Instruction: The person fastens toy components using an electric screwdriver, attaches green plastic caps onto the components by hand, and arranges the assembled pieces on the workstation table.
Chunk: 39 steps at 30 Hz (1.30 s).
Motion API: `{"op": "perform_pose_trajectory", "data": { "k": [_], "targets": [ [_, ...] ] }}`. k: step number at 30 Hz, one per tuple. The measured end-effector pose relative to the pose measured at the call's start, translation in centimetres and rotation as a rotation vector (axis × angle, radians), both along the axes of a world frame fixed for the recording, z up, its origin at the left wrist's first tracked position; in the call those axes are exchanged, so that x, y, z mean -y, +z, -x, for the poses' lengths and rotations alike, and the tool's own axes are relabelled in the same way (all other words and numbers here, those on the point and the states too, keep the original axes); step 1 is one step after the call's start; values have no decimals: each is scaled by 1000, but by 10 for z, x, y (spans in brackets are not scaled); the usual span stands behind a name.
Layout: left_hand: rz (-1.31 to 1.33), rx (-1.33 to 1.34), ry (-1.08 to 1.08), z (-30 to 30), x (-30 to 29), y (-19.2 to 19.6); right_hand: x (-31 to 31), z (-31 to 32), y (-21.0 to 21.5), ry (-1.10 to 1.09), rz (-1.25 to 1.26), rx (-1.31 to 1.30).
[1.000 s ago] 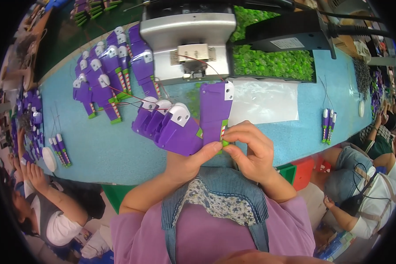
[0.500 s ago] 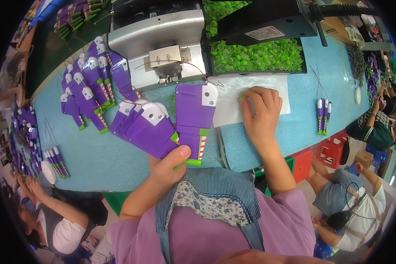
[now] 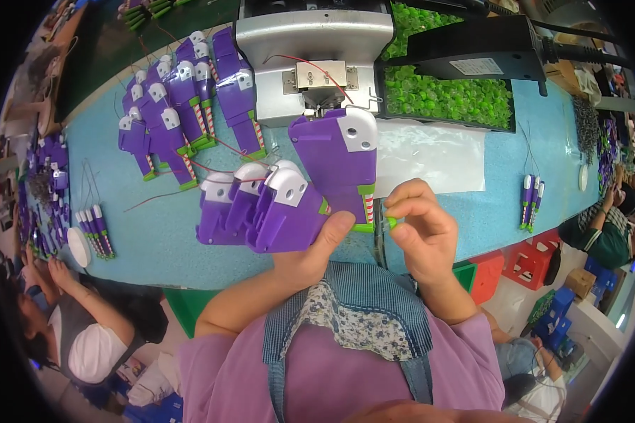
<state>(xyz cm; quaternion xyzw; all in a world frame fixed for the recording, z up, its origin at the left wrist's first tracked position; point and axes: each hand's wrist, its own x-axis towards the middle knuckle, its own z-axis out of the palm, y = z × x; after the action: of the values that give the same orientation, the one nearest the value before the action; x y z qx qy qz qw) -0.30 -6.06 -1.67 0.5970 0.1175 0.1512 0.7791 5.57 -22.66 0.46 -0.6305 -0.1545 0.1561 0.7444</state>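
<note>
My left hand (image 3: 310, 257) is closed around the lower ends of several flat purple plastic parts (image 3: 339, 158), held as a fan. Each has a white corner with round holes; red-and-white striped edges and green ends show on some. Thin wires trail from their tops. Just right of the green end of the rightmost part, my right hand (image 3: 430, 236) pinches a small green plastic piece (image 3: 391, 223) between thumb and fingers. A small gap seems to lie between that piece and the purple part.
A metal machine (image 3: 314, 32) stands ahead, beside a black tray (image 3: 448, 123) of small green pieces. A white sheet (image 3: 444, 158) lies before the tray. More purple parts (image 3: 169, 134) lie left, slim ones (image 3: 533, 201) right. A black device (image 3: 476, 53) overhangs the tray. Co-workers sit both sides.
My right hand has come from over the white sheet toward the held parts, bringing the small green piece. The view has shifted, so the bench appears farther left before.
</note>
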Motion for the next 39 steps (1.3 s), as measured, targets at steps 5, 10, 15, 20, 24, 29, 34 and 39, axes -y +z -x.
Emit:
{"op": "perform_pose_trajectory", "data": {
  "k": [5,10,15,20,24,29,34,39],
  "targets": [
    [12,25,0,1,0,5,-8,5,-2,8,66,79],
    [-140,7,-43,2,-1,6,-11,10,-5,-25,95,157],
    [-807,-54,-219,0,-15,13,-9,11,-12,-58,99,155],
    [-95,-25,-9,9,-6,2,-16,8,2,110,127,47],
    [514,-71,-36,22,-23,-9,-21,-2,1,241,146,125],
    [571,-351,-144,22,-54,28,-36,-22,2,196,346,371],
    [283,-152,-21,-3,-157,55,-39,-55,-28,-2,597,743],
    [95,-261,294,-73,-335,58,-48,-52,-30,38,694,755]
  ]
}}
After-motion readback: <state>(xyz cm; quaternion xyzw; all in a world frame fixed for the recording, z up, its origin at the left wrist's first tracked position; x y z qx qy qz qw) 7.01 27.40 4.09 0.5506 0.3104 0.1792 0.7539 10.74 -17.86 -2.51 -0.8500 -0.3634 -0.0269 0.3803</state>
